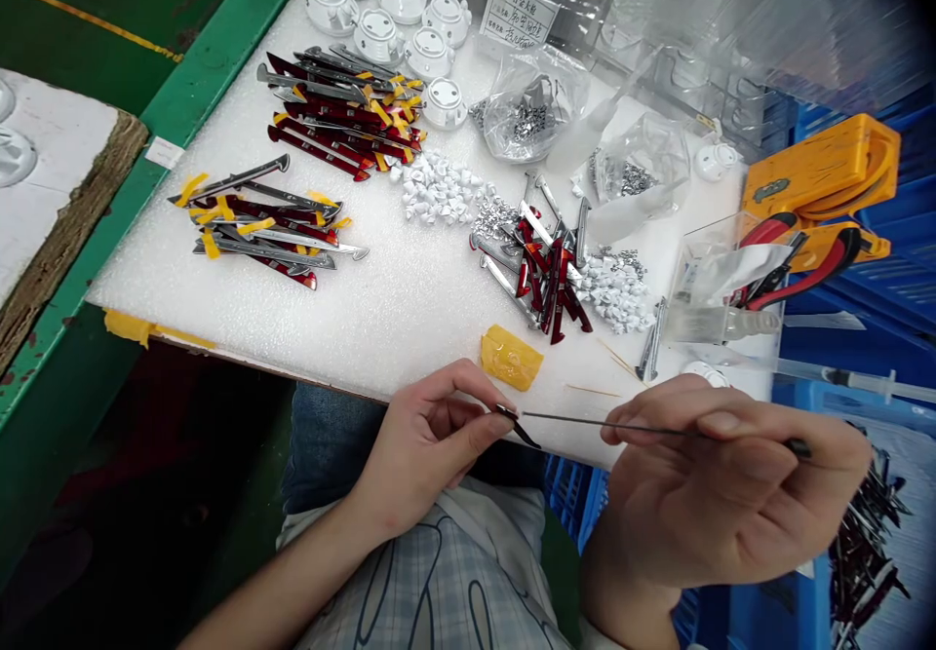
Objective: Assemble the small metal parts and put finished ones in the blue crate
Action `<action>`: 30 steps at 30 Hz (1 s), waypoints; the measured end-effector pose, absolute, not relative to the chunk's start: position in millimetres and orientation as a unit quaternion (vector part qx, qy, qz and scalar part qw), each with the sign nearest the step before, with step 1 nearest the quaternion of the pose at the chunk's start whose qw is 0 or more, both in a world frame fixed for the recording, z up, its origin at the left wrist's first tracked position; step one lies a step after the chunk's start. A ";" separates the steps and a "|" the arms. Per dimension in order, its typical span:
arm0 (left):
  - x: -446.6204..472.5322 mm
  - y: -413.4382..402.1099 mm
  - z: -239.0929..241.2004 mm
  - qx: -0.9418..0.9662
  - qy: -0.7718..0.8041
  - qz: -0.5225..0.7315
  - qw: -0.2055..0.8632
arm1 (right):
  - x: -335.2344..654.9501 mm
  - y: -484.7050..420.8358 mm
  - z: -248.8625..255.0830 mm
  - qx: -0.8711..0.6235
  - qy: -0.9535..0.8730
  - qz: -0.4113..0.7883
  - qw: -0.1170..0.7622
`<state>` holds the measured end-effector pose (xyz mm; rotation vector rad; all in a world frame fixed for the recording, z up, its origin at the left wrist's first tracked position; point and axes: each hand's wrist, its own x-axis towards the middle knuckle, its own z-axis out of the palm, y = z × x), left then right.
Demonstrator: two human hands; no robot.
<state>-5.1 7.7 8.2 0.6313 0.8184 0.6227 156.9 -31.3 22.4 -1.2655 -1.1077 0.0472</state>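
Observation:
Between the thumb and index finger of my left hand (428, 445) is a small dark curved strip (526, 434), held near the table's front edge. My right hand (731, 504) grips a thin metal rod (585, 421) with a dark end. Its tip points left, close to the strip; whether they touch I cannot tell. Just beyond my left hand lies a yellow tape patch (512, 358) with a clear, shiny blob on it. Farther back is a loose pile of dark red and silver strips (548, 270), beside small white pieces (618, 289).
Taped strips (263, 226) lie in bundles on the left of the white foam sheet (395, 309). White rounded housings (376, 36) stand at the back, near bags of small metal parts (533, 114). Right are pliers (797, 260), a syringe (840, 375) and a blue crate (782, 611).

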 end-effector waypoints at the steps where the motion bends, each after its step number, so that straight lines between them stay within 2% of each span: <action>1: -5.3 7.5 8.2 0.298 0.385 0.293 0.823 | 155.5 -30.8 22.7 -0.560 -0.487 0.027 0.670; 25: -4.1 7.7 6.2 0.295 0.381 0.303 0.823 | 154.4 -34.2 20.4 -0.552 -0.451 0.055 0.699; 28: -5.0 6.7 4.7 0.302 0.380 0.307 0.818 | 169.1 -36.3 19.1 -0.544 -0.438 0.028 0.716; 30: -6.2 5.6 3.8 0.309 0.384 0.314 0.812 | 192.0 -38.2 17.7 -0.555 -0.412 -0.035 0.722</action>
